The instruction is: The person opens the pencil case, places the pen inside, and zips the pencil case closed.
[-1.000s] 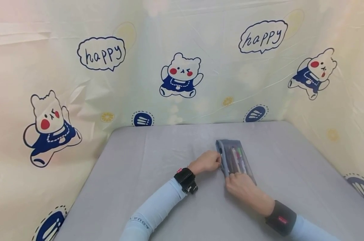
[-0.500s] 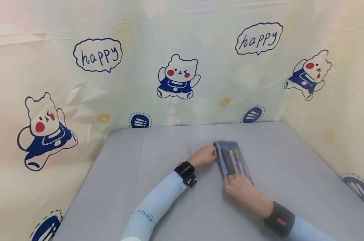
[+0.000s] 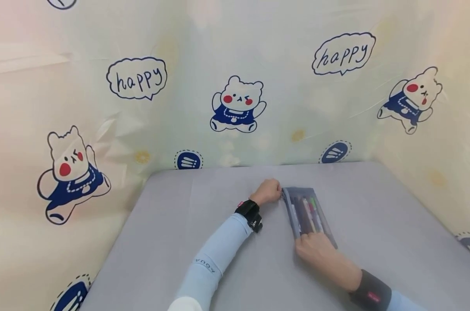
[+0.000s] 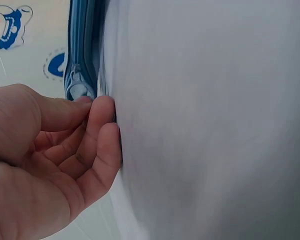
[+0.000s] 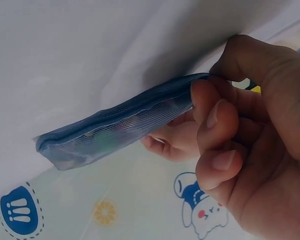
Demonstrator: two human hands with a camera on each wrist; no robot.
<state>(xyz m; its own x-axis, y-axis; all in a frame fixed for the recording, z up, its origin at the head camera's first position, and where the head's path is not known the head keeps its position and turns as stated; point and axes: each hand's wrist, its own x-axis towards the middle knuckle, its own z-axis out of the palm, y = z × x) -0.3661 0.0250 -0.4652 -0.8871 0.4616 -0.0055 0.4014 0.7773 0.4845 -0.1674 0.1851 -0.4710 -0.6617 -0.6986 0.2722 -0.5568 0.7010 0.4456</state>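
A blue-grey mesh pencil pouch [image 3: 302, 192] lies on the table, with several pens [image 3: 308, 212] showing through its mesh. My left hand [image 3: 269, 191] is at the pouch's far left corner. In the left wrist view, its thumb and forefinger pinch the zipper pull [image 4: 79, 91] at the end of the blue zipper [image 4: 82, 40], whose teeth run together behind the slider. My right hand [image 3: 317, 251] grips the pouch's near end, fingers curled over the edge. The right wrist view shows the thumb and fingertips pinching that end of the pouch [image 5: 121, 119].
The grey table [image 3: 203, 207] stretches around the pouch. Behind it hangs a pale curtain [image 3: 281, 86] with printed bears and "happy" bubbles. Both forearms wear light blue sleeves and black wrist straps.
My left hand has slid away from me along the zipper edge, from partway up to the far corner, and that edge now lies flatter. My right hand keeps its grip on the near end.
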